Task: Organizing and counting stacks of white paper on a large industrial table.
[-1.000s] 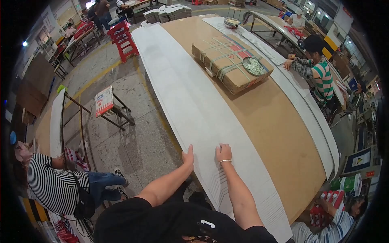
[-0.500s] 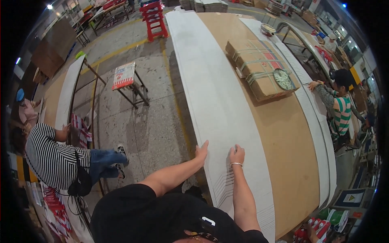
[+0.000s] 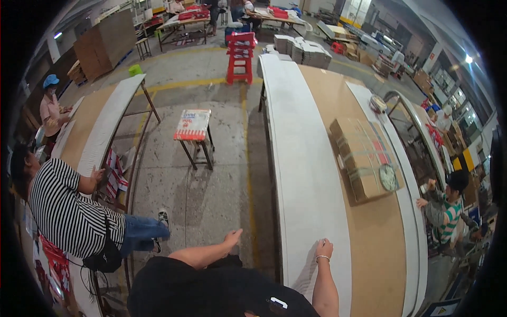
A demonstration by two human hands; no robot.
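My right hand (image 3: 325, 247) is over the long white sheet covering (image 3: 301, 174) on the table to my right. Its fingers are curled together; whatever they may hold is too small to make out. A pale band circles that wrist. Beside it, low on the white surface, a row of slanted sheet edges (image 3: 308, 269) shows faintly. My left hand (image 3: 231, 239) is off the table's left edge, above the floor, with a finger or thumb stretched out and nothing visible in it.
A strapped brown carton (image 3: 362, 156) with a round tray (image 3: 388, 177) on top stands on the table's tan strip (image 3: 369, 238). Left of me are a stool (image 3: 193, 127), another long table (image 3: 108, 116) and a person in stripes (image 3: 71, 206). Another person (image 3: 451, 211) works at the right.
My left hand has drawn away from the table edge to the left. My right hand stays over the white surface, its fingers more closed. The view has tilted up and turned left.
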